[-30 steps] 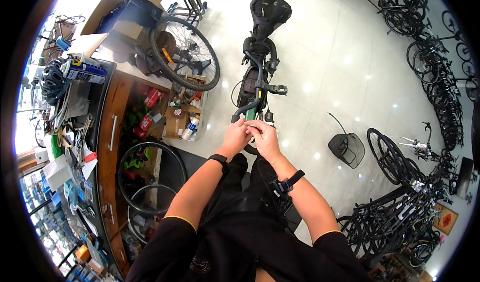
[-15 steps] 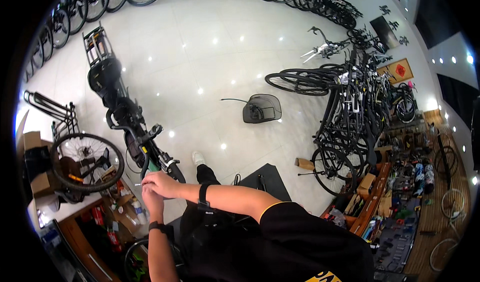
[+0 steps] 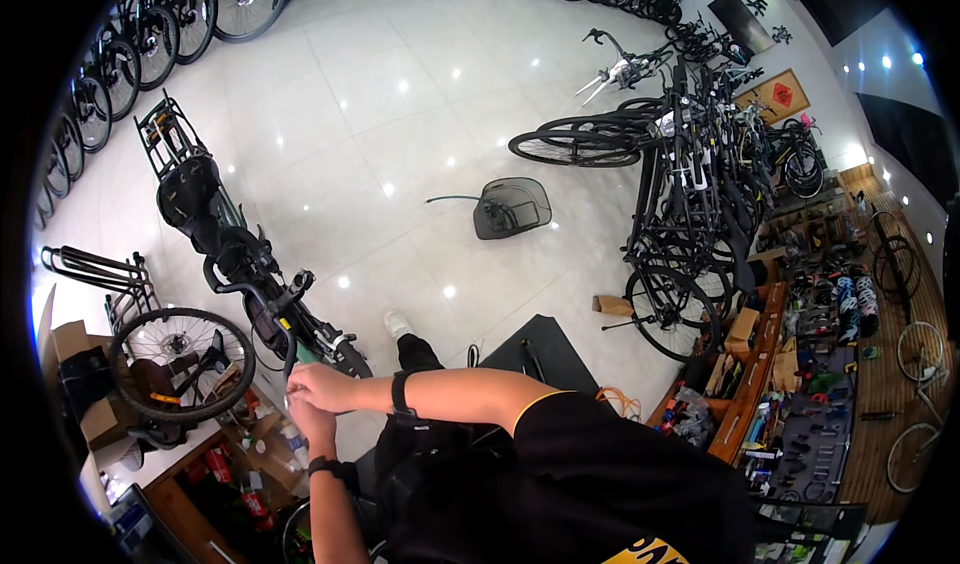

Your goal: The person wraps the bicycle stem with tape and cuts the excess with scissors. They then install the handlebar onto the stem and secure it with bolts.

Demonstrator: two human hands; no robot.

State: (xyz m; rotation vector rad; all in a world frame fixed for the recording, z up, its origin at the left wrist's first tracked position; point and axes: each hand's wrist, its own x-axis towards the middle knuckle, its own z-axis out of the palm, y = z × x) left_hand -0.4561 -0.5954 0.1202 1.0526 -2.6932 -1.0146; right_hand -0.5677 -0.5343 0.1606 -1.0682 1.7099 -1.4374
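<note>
My right hand [image 3: 320,387] lies across the top of my left hand [image 3: 310,420], close to the front of a dark bicycle with bags [image 3: 240,254]. The right fingers are pinched round a small pale object [image 3: 289,396], too small to name. The left fingers are mostly hidden behind the right ones, so what they hold is unclear. Just beyond my fingertips is the bicycle's curved black handlebar [image 3: 284,324], with a green part [image 3: 303,351] beside it.
A loose wheel [image 3: 182,364] leans by cardboard boxes [image 3: 75,374] at left. A mesh basket [image 3: 512,209] lies on the tiled floor. Several bicycles [image 3: 680,214] crowd the right beside a tool-covered counter [image 3: 800,414]. A dark mat [image 3: 530,344] is at my feet.
Since a second ago the view has swung to the right, shifting bicycle and hands leftward in the picture. My hands stay together, and since half a second ago they sit slightly lower in the view.
</note>
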